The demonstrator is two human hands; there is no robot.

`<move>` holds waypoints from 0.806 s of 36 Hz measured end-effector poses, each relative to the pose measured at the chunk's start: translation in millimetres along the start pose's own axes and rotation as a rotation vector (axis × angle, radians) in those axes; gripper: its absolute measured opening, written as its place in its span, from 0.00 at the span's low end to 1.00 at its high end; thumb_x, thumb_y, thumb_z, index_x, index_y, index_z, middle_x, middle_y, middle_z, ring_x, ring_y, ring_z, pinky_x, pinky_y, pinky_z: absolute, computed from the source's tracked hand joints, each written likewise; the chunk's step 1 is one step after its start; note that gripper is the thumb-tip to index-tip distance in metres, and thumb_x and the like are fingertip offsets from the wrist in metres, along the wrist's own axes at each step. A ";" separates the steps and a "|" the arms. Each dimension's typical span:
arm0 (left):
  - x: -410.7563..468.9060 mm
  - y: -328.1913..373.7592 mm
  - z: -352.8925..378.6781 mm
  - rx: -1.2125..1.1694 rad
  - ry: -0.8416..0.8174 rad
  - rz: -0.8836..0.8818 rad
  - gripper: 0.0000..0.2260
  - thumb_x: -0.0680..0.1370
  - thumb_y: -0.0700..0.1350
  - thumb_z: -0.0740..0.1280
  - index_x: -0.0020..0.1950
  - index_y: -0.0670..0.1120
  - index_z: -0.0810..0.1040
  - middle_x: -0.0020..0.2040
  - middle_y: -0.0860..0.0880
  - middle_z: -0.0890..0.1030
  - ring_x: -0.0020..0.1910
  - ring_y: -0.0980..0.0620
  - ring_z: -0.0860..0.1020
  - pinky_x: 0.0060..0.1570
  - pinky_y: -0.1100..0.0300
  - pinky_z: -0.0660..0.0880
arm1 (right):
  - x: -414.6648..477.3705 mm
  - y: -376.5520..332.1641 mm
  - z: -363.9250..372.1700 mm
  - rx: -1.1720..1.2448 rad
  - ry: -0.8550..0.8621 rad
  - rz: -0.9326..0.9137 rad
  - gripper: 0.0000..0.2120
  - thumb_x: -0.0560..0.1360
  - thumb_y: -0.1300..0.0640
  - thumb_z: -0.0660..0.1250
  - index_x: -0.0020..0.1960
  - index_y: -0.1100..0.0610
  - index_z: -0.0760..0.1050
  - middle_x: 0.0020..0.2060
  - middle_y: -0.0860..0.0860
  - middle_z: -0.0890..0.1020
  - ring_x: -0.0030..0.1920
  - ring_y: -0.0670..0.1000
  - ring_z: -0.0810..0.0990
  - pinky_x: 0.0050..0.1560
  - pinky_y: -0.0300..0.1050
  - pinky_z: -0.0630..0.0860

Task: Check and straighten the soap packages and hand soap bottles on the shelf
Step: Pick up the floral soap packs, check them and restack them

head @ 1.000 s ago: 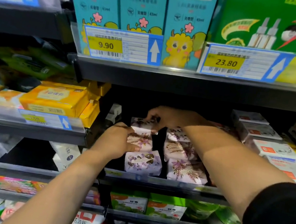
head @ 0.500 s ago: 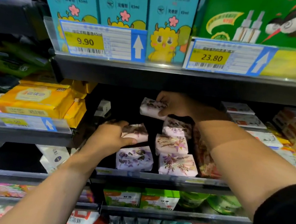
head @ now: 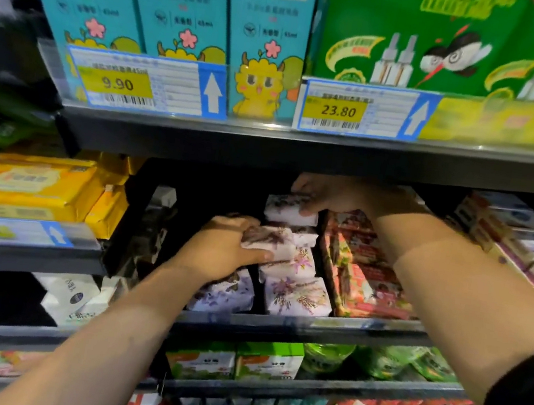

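Note:
Two rows of white soap packages with purple flower prints lie on the dark middle shelf. My left hand grips one package in the left row, lifted above the front-left package. Deeper under the upper shelf, my right hand pinches another package and holds it over the right row. The front-right package lies flat at the shelf edge. No hand soap bottles are visible.
Red soap packs fill the lane right of the floral ones, with white boxes further right. Yellow packs sit on the left shelf. Teal boxes and green boxes stand on the shelf above, which overhangs closely.
My right hand lifted a floral package from the back and carried it right, over the right row. My left hand raised its package off the left row. The camera moved closer.

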State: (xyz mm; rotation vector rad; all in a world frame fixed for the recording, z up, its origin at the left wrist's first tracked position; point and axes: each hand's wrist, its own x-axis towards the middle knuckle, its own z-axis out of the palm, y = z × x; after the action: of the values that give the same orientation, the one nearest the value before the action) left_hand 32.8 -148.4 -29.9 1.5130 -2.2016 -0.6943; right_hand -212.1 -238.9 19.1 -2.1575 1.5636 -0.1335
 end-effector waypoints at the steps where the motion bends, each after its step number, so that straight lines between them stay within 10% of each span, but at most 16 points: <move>1: 0.9 1.0 2.4 -0.007 -0.011 -0.003 0.31 0.72 0.61 0.73 0.71 0.53 0.72 0.66 0.52 0.75 0.63 0.53 0.74 0.57 0.66 0.68 | -2.2 -2.4 0.7 -0.024 -0.006 0.026 0.26 0.73 0.61 0.75 0.69 0.56 0.73 0.60 0.48 0.77 0.61 0.50 0.76 0.55 0.39 0.72; 7: 2.7 1.8 0.9 -0.166 -0.030 -0.041 0.25 0.68 0.55 0.79 0.62 0.57 0.77 0.51 0.64 0.76 0.47 0.68 0.74 0.40 0.80 0.67 | 5.9 -9.0 3.0 -0.015 -0.092 0.068 0.26 0.74 0.58 0.72 0.71 0.52 0.73 0.64 0.46 0.77 0.60 0.46 0.74 0.54 0.39 0.72; 11: 7.4 -2.7 -3.6 -0.203 -0.115 -0.023 0.20 0.69 0.52 0.78 0.59 0.63 0.78 0.59 0.59 0.79 0.57 0.61 0.76 0.50 0.73 0.69 | 21.7 -14.5 11.6 -0.092 -0.007 -0.013 0.16 0.77 0.41 0.69 0.50 0.55 0.79 0.45 0.51 0.81 0.47 0.52 0.78 0.49 0.48 0.73; 16: 9.2 -3.4 1.2 -0.261 -0.114 -0.021 0.25 0.71 0.45 0.78 0.63 0.62 0.74 0.60 0.61 0.76 0.55 0.62 0.73 0.47 0.76 0.69 | 24.7 -13.4 17.8 -0.104 -0.065 -0.005 0.18 0.77 0.41 0.68 0.52 0.57 0.80 0.46 0.51 0.80 0.49 0.52 0.77 0.51 0.47 0.71; 20: 9.2 -2.9 7.8 -0.326 -0.101 -0.137 0.34 0.67 0.50 0.81 0.70 0.54 0.71 0.66 0.55 0.74 0.63 0.53 0.74 0.63 0.58 0.72 | 22.7 -9.0 10.9 -0.145 -0.140 0.047 0.13 0.75 0.39 0.69 0.46 0.48 0.81 0.42 0.43 0.80 0.47 0.46 0.76 0.53 0.44 0.70; 29: 6.1 0.8 15.8 -0.319 -0.230 -0.122 0.14 0.77 0.53 0.71 0.62 0.54 0.78 0.57 0.57 0.82 0.56 0.56 0.80 0.60 0.61 0.72 | 21.7 -2.1 22.0 -0.121 -0.143 0.059 0.21 0.77 0.37 0.64 0.63 0.50 0.76 0.51 0.46 0.77 0.54 0.48 0.74 0.58 0.42 0.70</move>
State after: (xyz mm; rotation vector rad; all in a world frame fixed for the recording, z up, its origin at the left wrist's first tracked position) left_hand 21.1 -151.0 -42.0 1.4687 -2.0402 -1.2483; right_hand -195.3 -251.4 -3.6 -2.1565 1.5875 0.1353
